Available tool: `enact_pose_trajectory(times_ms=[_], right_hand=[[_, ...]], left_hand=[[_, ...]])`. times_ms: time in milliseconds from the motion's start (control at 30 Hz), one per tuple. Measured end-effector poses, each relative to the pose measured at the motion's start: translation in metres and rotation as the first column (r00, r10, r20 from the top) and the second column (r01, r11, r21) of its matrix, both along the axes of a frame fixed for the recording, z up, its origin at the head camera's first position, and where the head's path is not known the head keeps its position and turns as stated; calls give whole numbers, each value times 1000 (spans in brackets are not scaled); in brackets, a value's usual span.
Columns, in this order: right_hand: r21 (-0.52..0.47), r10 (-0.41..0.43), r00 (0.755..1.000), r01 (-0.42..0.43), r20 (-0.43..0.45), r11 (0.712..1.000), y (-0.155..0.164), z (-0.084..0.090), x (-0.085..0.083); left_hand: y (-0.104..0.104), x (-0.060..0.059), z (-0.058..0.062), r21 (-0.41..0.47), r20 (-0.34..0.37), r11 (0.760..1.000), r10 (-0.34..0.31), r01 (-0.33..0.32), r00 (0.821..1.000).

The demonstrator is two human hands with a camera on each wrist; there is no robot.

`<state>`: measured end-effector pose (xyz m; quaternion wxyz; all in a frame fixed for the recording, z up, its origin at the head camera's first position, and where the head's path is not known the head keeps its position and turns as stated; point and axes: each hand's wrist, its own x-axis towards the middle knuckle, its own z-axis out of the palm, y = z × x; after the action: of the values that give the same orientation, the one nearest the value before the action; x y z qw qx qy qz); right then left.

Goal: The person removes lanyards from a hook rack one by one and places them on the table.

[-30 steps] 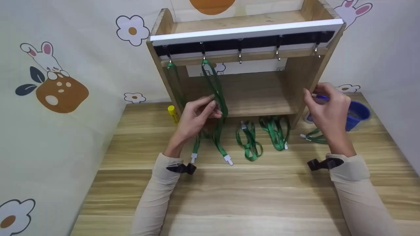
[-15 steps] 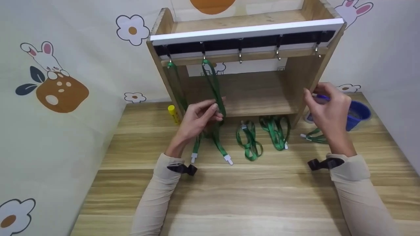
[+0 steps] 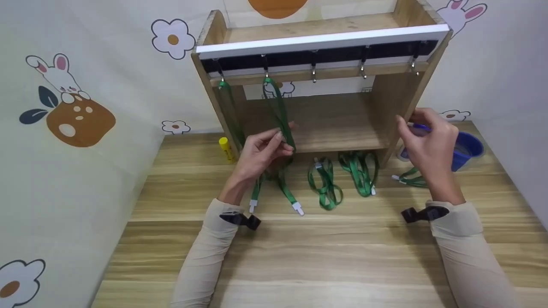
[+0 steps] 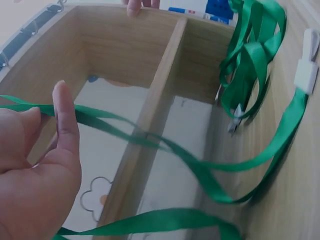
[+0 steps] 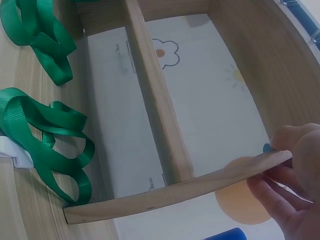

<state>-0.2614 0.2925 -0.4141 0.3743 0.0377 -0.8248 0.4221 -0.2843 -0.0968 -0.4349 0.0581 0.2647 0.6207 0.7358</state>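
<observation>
i see the long green ribbon lanyard (image 3: pixel 280 115) hanging from the second metal hook (image 3: pixel 266 70) of the open wooden shelf unit (image 3: pixel 319 90), its two strands running down through my left hand (image 3: pixel 259 156) and ending in white plastic clips (image 3: pixel 298 209) on the light wooden desk (image 3: pixel 274 252) just below that hand. my left hand pinches the strands between thumb and fingers (image 4: pixel 65 117), right in front of the shelf's lower opening; the wrist view shows the ribbon crossing under the fingertip. beside it, further out from my left hand, a second green lanyard (image 3: pixel 227 107) hangs from the first hook along the shelf's side wall.

my right hand (image 3: pixel 428 145) grips the front edge of the shelf's other side panel (image 5: pixel 175 192), fingers curled round the board. between my two hands, two loose bundled green lanyards (image 3: pixel 327 184) lie on the desk at the foot of the shelf, and another green lanyard (image 3: pixel 409 179) lies just under my right hand. behind my right hand sits a blue round container (image 3: pixel 466 149). beyond my left hand, near the shelf's corner, stands a small yellow glue stick (image 3: pixel 225 147).
</observation>
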Motion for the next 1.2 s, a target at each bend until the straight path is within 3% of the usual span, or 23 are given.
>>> enact_pose_trajectory(times_ms=[100,233,333,467,567,667,833,1033,1100,1200], right_hand=[[-8,8,1000,-8,-13,1000,0,-1,0],[-11,-1,1000,1,1,1000,1,-2,1],[-7,-1,1000,2,11,1000,0,-2,1],[-2,3,1000,-3,7,1000,0,-4,1],[3,3,1000,-3,5,1000,1,-5,1],[3,-5,1000,5,22,1000,0,-5,2],[-5,-16,999,16,49,1000,0,-2,2],[-5,5,1000,-5,7,1000,0,-2,0],[-2,5,1000,-5,-2,1000,1,-2,0],[-2,-8,1000,8,22,1000,2,-1,0]], left_hand=[[3,0,0,54,41,998,-39,37,998],[4,0,5,106,35,994,-43,39,998],[2,0,12,113,10,994,-5,4,1000],[-1,0,22,126,-58,988,94,-86,994],[-1,0,31,132,-141,981,162,-143,977],[-1,3,37,100,-224,982,182,-163,957],[-2,12,43,-61,-347,984,138,-169,928],[-4,31,58,-278,-491,930,77,-240,868],[-3,38,65,-300,-524,925,45,-235,850],[-3,49,75,-270,-541,947,1,-175,841]])
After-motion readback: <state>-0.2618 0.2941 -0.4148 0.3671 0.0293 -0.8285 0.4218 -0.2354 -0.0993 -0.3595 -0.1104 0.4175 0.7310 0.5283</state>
